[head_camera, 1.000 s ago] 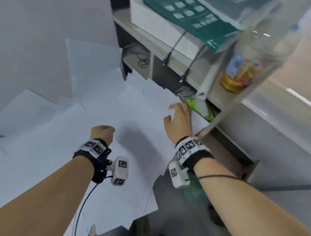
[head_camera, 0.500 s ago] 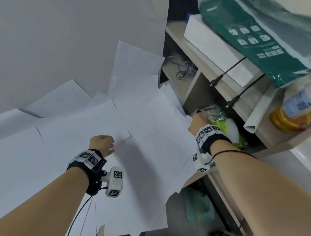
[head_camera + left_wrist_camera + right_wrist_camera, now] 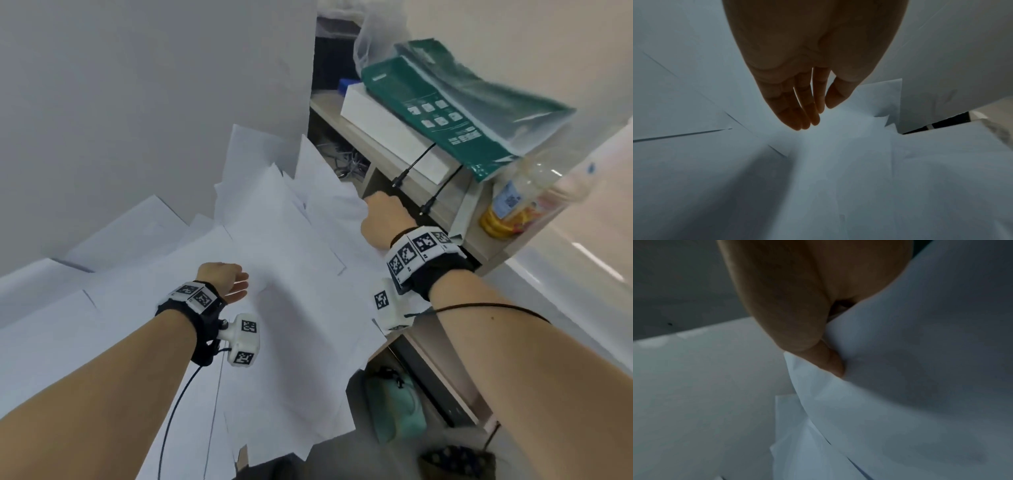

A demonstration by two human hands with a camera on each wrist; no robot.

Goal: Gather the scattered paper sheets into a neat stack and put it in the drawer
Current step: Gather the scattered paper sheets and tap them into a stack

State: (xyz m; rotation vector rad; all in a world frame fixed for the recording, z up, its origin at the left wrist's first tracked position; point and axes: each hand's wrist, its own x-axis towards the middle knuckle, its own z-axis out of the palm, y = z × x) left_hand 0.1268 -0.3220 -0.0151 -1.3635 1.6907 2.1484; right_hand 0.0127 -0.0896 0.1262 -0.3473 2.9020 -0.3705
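On the near part of the desk [image 3: 41,164] the left hand [image 3: 222,281] hovers with straight fingers over the paper sheets [image 3: 281,240]. At the far right edge, beside the shelf [image 3: 342,120], the right hand [image 3: 383,219] has reached further than before and now pinches a sheet corner, so gathering is starting; no drawer is identifiable.

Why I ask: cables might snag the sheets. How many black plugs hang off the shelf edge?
2. One black plug hangs just above the right hand; the other beside it, toward the bottle. Others may be hidden.
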